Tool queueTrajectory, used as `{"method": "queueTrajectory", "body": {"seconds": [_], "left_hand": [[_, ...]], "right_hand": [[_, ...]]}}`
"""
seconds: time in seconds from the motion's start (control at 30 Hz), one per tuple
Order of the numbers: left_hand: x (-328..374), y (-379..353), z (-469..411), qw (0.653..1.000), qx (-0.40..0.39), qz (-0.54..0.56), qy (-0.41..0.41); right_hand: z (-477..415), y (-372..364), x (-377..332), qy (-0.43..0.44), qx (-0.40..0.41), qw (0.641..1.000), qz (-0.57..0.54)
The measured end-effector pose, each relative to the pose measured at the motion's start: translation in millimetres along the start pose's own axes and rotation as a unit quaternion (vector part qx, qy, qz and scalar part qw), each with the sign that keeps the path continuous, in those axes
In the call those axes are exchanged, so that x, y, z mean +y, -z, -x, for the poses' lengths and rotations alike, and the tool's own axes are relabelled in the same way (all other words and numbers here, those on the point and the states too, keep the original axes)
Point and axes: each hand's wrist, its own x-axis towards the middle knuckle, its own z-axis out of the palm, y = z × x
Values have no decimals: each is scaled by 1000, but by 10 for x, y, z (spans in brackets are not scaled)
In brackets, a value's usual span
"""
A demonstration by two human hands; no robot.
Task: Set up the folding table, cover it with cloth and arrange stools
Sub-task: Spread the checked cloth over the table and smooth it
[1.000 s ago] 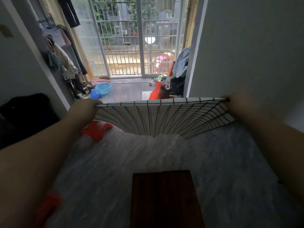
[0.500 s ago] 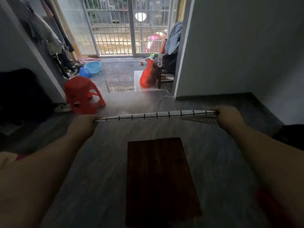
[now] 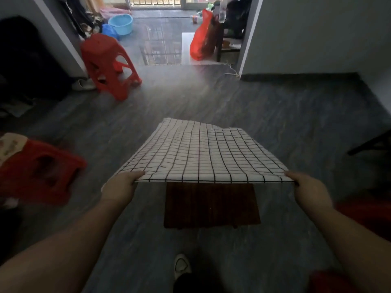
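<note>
White cloth (image 3: 198, 153) with thin black grid lines, faintly rippled, stretched flat over the far end of the dark wooden table (image 3: 211, 206). Near corners pinched by the left hand (image 3: 120, 187) and right hand (image 3: 311, 190), fingers curled around the hem.
</note>
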Motion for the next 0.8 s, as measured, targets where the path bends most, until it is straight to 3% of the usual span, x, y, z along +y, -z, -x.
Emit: {"method": "queueTrajectory", "body": {"seconds": [0.37, 0.63, 0.8], "left_hand": [[-318, -1342, 1069, 996, -30, 76, 39], [-577, -1961, 1336, 999, -39, 10, 3], [-879, -2671, 1284, 997, -74, -16, -4]], "right_hand": [[1023, -1018, 912, 62, -57, 996, -29], [1400, -1590, 1170, 89, -45, 995, -5], [1553, -2214, 1361, 98, -84, 991, 19]]}}
